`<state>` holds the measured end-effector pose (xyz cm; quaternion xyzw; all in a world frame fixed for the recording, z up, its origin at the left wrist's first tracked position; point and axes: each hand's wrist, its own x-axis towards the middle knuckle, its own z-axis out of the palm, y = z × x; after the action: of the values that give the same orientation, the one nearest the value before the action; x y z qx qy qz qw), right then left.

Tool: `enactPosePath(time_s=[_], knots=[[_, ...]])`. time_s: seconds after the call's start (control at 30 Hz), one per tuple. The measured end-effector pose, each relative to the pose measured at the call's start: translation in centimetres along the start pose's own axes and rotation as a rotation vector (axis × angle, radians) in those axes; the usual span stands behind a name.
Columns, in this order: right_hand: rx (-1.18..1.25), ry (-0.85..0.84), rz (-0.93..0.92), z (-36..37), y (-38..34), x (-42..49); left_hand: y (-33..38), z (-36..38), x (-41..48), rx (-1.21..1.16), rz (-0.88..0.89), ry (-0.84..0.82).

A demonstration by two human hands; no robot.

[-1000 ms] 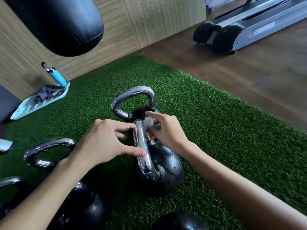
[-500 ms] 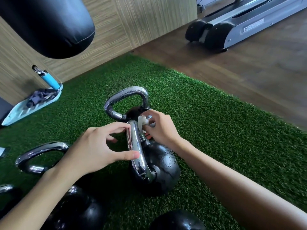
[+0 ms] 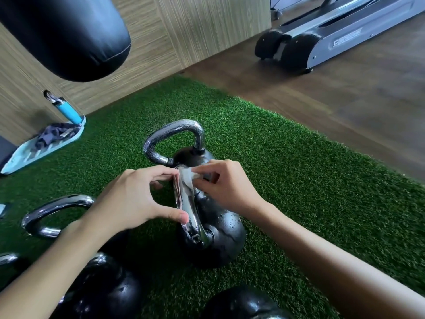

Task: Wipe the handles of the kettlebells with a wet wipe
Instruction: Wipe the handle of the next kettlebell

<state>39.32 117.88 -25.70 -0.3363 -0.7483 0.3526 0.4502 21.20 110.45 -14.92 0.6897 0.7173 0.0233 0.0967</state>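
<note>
Kettlebells sat on the green turf [image 3: 287,171] before us, and the one under our hands [image 3: 220,238] stood at the middle of the mat, its chrome handle [image 3: 188,210] running toward us. Our left hand [image 3: 128,199] pinched that handle between thumb and forefinger. Our right hand [image 3: 230,185] pressed a white wet wipe [image 3: 187,179] against the far end of the same handle, fingers closed on the wipe. Just behind stood a second kettlebell [image 3: 174,139], touching or nearly so. Another [image 3: 57,212] lay to our left. A black punching bag [image 3: 66,35] hung above.
</note>
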Motion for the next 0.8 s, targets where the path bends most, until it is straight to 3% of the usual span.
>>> enactPosePath(time_s=[0.17,0.37,0.57,0.7,0.8], knots=[[0.036,-0.023,0.062,-0.9,-1.4,-0.9,-0.1,0.2,-0.3,-0.037,-0.009,0.002],[0.045,-0.179,0.106,-2.3,-0.8,-6.7,0.0,0.6,-0.4,-0.089,-0.021,0.042],[0.03,-0.077,0.029,-2.0,-1.2,-5.6,1.0,0.0,-0.8,-0.088,-0.051,-0.002],[0.045,-0.191,0.119,-1.4,1.0,-8.2,1.5,0.1,-1.1,-0.084,-0.067,-0.022],[0.007,-0.276,0.09,-1.4,2.3,-7.9,1.4,0.2,-1.1,-0.107,-0.084,-0.025]])
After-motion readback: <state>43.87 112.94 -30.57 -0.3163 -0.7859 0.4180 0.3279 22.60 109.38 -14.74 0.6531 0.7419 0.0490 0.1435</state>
